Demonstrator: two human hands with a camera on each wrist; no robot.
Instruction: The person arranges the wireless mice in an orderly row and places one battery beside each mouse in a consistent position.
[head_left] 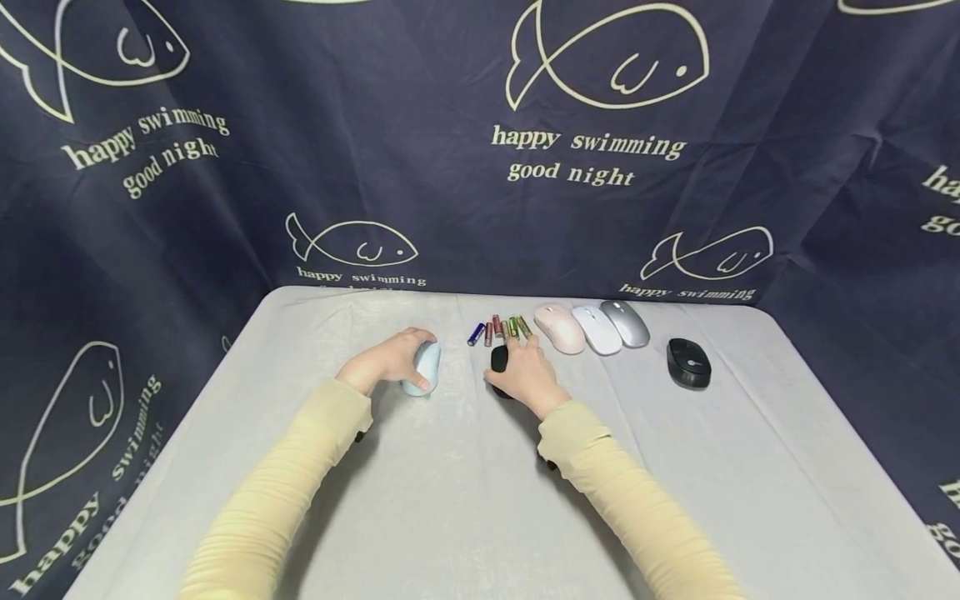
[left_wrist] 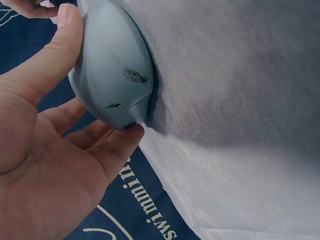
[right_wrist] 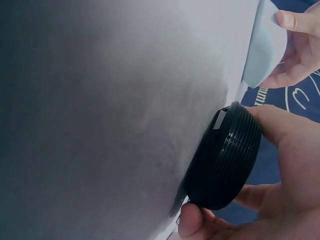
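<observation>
My left hand (head_left: 390, 358) holds a light blue computer mouse (head_left: 427, 368) between thumb and fingers, left of the table's middle. Dark scuff marks show on that mouse's (left_wrist: 115, 65) side in the left wrist view. To the right, my right hand (head_left: 531, 377) grips a black computer mouse (head_left: 498, 358), mostly covered by the hand in the head view. Ribbed sides show on this black mouse (right_wrist: 227, 160) in the right wrist view, with thumb and fingers at its opposite ends. Both mice are at the tabletop. Just beyond the right fingertips lie several small batteries (head_left: 488, 334).
Pink (head_left: 559, 328), white (head_left: 597, 329) and grey (head_left: 625, 323) mice lie side by side at the back right of the pale table (head_left: 450, 500). Another black mouse (head_left: 688, 363) sits farther right. A dark blue fish-print curtain (head_left: 450, 167) hangs behind the table.
</observation>
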